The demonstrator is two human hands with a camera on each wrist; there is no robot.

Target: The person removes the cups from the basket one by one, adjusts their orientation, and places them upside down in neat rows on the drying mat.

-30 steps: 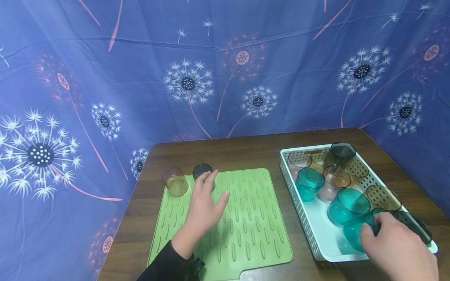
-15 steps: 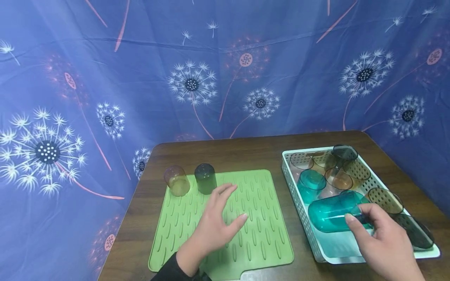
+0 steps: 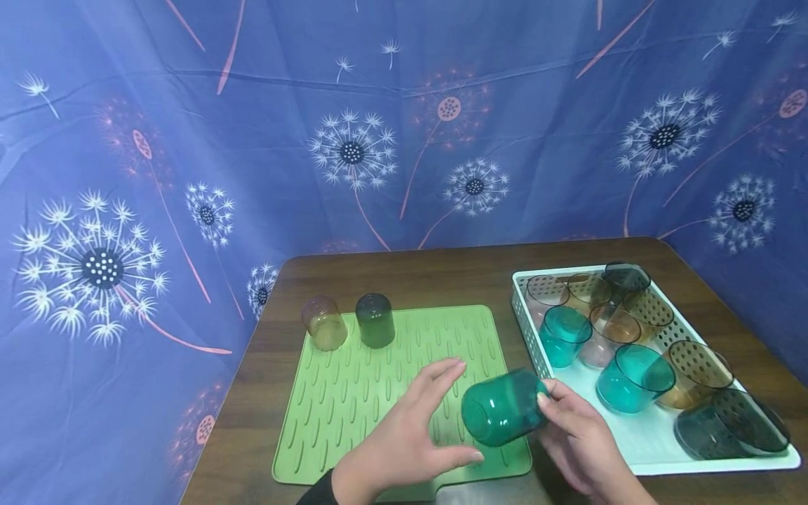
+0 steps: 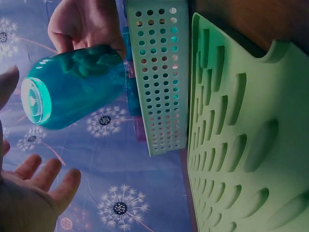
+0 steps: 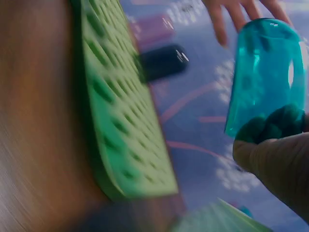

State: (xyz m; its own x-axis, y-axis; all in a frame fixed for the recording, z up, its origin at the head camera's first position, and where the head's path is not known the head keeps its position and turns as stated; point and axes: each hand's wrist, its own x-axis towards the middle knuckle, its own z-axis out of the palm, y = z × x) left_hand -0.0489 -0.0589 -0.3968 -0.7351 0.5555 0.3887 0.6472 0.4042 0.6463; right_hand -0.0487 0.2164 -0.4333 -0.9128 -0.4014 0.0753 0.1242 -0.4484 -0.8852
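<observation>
A teal plastic cup [image 3: 501, 408] is held tilted on its side above the right edge of the green drying mat [image 3: 404, 428]. My right hand [image 3: 583, 435] pinches it at the rim, with fingers inside the cup and the thumb outside, as the right wrist view shows. The cup's base points left, toward my left hand [image 3: 416, 428]. That hand is spread with thumb and fingers apart, close to the base; in the left wrist view a gap shows between them. Upside down at the mat's far left stand a dark grey cup [image 3: 375, 321] and a yellowish-pink cup [image 3: 325, 324].
On the right a white perforated basket [image 3: 637, 449] holds several upright cups, among them two teal cups, one nearer [image 3: 634, 379], one farther [image 3: 564, 337], and a dark grey cup [image 3: 719, 428] leaning at the near corner. A brown wooden table [image 3: 442, 273] lies under everything.
The right hand has lifted the teal cup out of the basket, tipped it and carried it left over the mat. My left hand has come right and nearer, away from the dark cup.
</observation>
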